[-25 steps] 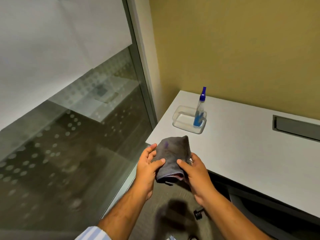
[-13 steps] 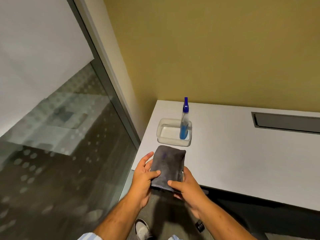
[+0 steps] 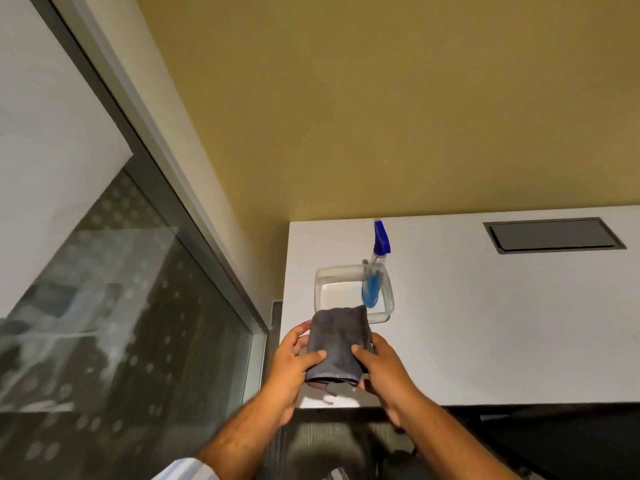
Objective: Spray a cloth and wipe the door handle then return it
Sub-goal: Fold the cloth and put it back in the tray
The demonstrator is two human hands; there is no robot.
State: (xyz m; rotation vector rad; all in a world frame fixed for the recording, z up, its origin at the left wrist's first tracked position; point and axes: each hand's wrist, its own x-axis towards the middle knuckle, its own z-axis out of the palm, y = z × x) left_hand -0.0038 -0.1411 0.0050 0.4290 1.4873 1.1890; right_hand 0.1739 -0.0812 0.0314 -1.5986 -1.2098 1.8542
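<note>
We hold the folded grey cloth [image 3: 337, 342] between both hands. The fingers [image 3: 313, 356] of our left hand [image 3: 294, 362] curl around its left edge with the thumb pressed flat on top, and our right hand [image 3: 381, 365] pinches the opposite edge the same way, thumb on the upper face and the other fingers hidden beneath. The cloth is doubled over, its loose hems hanging toward us, and it hovers just above the near corner of the white surface [image 3: 485, 323].

Just beyond our fingers sits a clear plastic tray [image 3: 346, 292], and the far edge of the cloth overlaps its near rim in the view; we cannot tell whether they touch. Inside the tray, at its right side, the spray bottle [image 3: 374, 275] stands upright with blue liquid in it and a blue nozzle. Farther right, well apart, a grey hatch [image 3: 554, 234] is set into the surface. To the left of our hands runs a glass partition [image 3: 121, 306]; no door handle is in sight.

Judging by the tidy fold and the bottle parked in the tray, we seem to be at the return step, with only laying the cloth down left. Whether the spraying and wiping are done, the view does not show.
</note>
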